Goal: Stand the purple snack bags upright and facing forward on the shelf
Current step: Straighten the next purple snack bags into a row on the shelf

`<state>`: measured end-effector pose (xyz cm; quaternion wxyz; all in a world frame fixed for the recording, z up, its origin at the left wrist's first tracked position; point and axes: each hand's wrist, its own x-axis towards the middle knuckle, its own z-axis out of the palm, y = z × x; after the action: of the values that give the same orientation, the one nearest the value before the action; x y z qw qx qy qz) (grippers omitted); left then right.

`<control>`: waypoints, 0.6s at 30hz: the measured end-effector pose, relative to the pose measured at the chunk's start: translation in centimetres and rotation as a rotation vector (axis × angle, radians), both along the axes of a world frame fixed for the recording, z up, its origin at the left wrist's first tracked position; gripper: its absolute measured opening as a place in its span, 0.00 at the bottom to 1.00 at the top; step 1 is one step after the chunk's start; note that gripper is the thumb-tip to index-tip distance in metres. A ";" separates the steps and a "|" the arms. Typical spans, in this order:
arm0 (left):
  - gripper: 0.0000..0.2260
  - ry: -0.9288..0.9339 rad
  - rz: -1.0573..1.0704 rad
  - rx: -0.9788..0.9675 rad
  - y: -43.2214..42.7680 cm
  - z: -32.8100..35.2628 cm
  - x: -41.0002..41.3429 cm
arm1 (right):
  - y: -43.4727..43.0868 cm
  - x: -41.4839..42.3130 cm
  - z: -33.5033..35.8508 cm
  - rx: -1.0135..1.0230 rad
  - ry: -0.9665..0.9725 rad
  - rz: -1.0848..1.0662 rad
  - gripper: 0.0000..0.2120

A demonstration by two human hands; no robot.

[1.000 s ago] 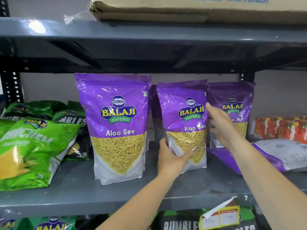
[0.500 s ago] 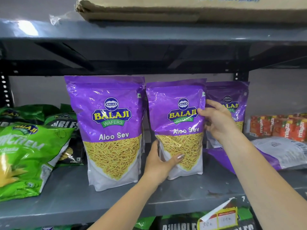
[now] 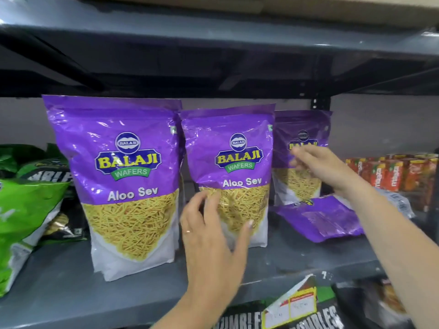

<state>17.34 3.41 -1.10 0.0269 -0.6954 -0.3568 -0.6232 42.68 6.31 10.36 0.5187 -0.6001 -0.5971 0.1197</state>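
Observation:
Three purple Aloo Sev bags stand upright, fronts toward me, on the grey shelf [image 3: 71, 295]: a left bag [image 3: 123, 176], a middle bag [image 3: 232, 162] and a right bag [image 3: 301, 129] set farther back. A fourth purple bag [image 3: 318, 219] lies flat, back side up, in front of the right one. My left hand [image 3: 213, 238] hovers with spread fingers just in front of the middle bag's lower part, holding nothing. My right hand [image 3: 325, 169], blurred, is open in front of the right bag, off the middle bag's edge.
Green snack bags [image 3: 26, 217] lean at the left. Red-orange cartons [image 3: 392, 172] stand at the right, with a white-backed bag beside the flat purple one. The upper shelf [image 3: 213, 36] carries a cardboard box. A yellow price tag [image 3: 292, 305] hangs off the front edge.
Both hands have let go of the middle bag, which now stands by itself. My right hand moved right toward the rear bag; my left hand drew back slightly. The camera moved closer.

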 end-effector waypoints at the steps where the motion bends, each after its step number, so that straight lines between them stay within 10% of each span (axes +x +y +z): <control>1: 0.22 0.064 -0.066 0.178 -1.2 0.3 0.8 | -0.2 1.9 -0.1 -0.042 -0.175 -0.081 0.11; 6: 0.27 0.929 -0.180 0.368 -1.0 1.8 7.0 | -1.8 9.9 -2.1 -0.318 -0.408 -0.319 0.15; 9: 0.27 1.217 -0.142 0.304 1.7 2.6 10.5 | -2.5 12.0 -3.8 -0.379 -0.432 -0.329 0.38; 18: 0.08 1.139 -0.015 0.482 3.9 9.1 13.5 | -3.1 12.5 -5.4 -0.191 -0.205 -0.421 0.21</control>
<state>30.82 7.27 8.03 0.3648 -0.8958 -0.1308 -0.2175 55.13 3.25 4.98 0.4099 -0.7665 -0.4944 0.0031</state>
